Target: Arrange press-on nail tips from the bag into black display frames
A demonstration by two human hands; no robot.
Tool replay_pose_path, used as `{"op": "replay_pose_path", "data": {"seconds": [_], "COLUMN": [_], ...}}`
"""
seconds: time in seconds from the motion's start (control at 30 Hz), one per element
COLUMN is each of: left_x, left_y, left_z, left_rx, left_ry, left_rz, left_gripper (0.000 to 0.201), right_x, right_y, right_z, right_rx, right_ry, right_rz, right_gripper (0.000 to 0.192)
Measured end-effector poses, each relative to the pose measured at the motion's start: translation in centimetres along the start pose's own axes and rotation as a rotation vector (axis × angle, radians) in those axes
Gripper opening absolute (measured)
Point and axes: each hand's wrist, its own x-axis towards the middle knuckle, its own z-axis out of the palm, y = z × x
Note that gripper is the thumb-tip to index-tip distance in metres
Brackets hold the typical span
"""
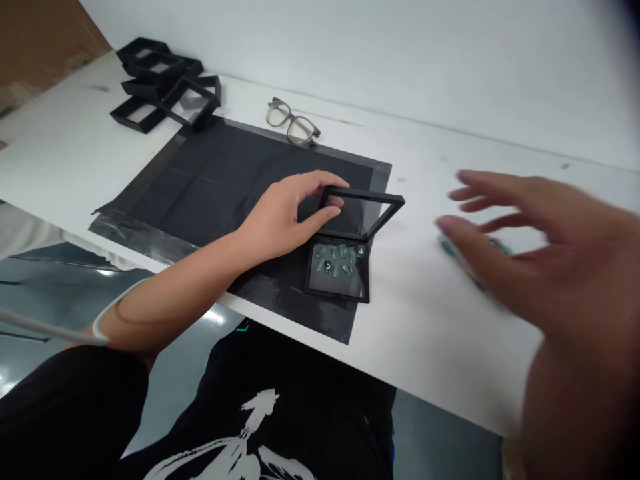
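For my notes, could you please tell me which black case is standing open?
The black case at the left hand, its lid raised above green pieces; the other black cases, piled at the back left, look shut.

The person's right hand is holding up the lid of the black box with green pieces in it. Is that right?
Not quite: the head view shows the left hand holding up the lid. The rest is right: it's the black box with green pieces in it.
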Motion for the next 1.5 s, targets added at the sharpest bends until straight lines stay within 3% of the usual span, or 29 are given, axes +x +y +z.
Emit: {"op": "replay_pose_path", "data": {"seconds": [0.1,0.27,0.33,0.4,0.5,0.6,0.77,0.97,1.1,1.3,1.5], "left_x": [-0.1,-0.4,-0.5,-0.7,-1.0,-1.3,-2.3,-4.2,-5.2,-6.6,-8.4], "left_y": [0.4,0.7,0.6,0.6,0.8,1.1,1.3,0.9,0.4,-1.7,-5.6], "left_z": [0.1,-0.2,-0.3,-0.4,-0.3,-0.1,0.3,0.7,-0.3,-4.8,-12.2], "left_rx": [-0.112,-0.134,-0.115,-0.041,0.087,0.161,0.294,0.469,0.574,0.756,0.944], "left_ry": [-0.026,-0.063,-0.19,-0.392,-0.655,-0.724,-0.689,-0.587,-0.523,-0.362,-0.008], "left_rz": [0.015,0.103,0.213,0.312,0.315,0.314,0.38,0.416,0.392,0.047,-0.426], "left_gripper": [0.024,0.016,0.021,0.034,0.049,0.048,0.048,0.042,0.043,0.04,0.036], "right_x": [0.7,-0.9,-1.9,-2.8,-3.7,-4.0,-4.1,-4.5,-4.6,-4.6,-4.9], "right_y": [-3.1,-2.9,-2.5,-2.3,-2.3,-2.2,-1.8,-2.2,-2.3,-1.9,-1.9], "right_z": [3.1,5.0,4.6,4.1,3.4,3.3,4.3,5.1,5.3,5.2,5.7], "right_rx": [-0.035,0.014,0.035,0.059,0.113,0.155,0.148,0.082,0.095,0.156,0.173], "right_ry": [-0.048,-0.014,-0.056,-0.174,-0.368,-0.465,-0.368,-0.285,-0.231,-0.241,-0.269], "right_rz": [-0.082,-0.12,-0.23,-0.342,-0.325,-0.282,-0.321,-0.407,-0.396,-0.308,-0.294], "right_gripper": [0.052,0.024,0.018,0.021,0.03,0.037,0.024,0.023,0.029,0.029,0.028]}}
